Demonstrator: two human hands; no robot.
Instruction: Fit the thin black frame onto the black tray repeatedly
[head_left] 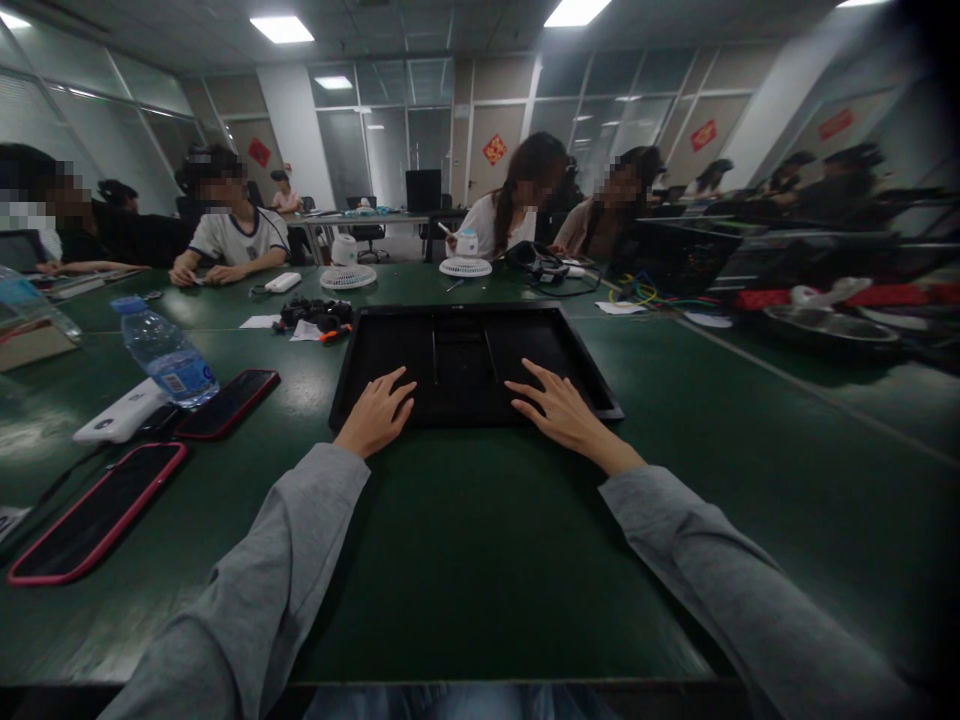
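The tray [465,398] lies flat on the table [465,560], straight in front of the person, wider than it is deep, black with a raised rim. It looks like stiff plastic, probably light for its width and not fragile, though smooth enough to slide on the glossy tabletop. The short left and right sides seem the best hold, fingers outside the rim, thumbs over it; one corner alone would likely let it tip. Inside, a pale-edged panel shows in the middle, too dark to tell whether fixed or loose.

The left hand [379,410] is over the near left part, the right hand [553,404] over the near right, both palm down with fingers spread, pinching nothing; whether fingertips touch the tray, I cannot tell.

Just beyond its far left corner sits black gear [319,316]. Farther left are a bottle [169,350] and a phone [229,404]. Two fans [347,276] stand beyond the far edge, near seated people [244,235].
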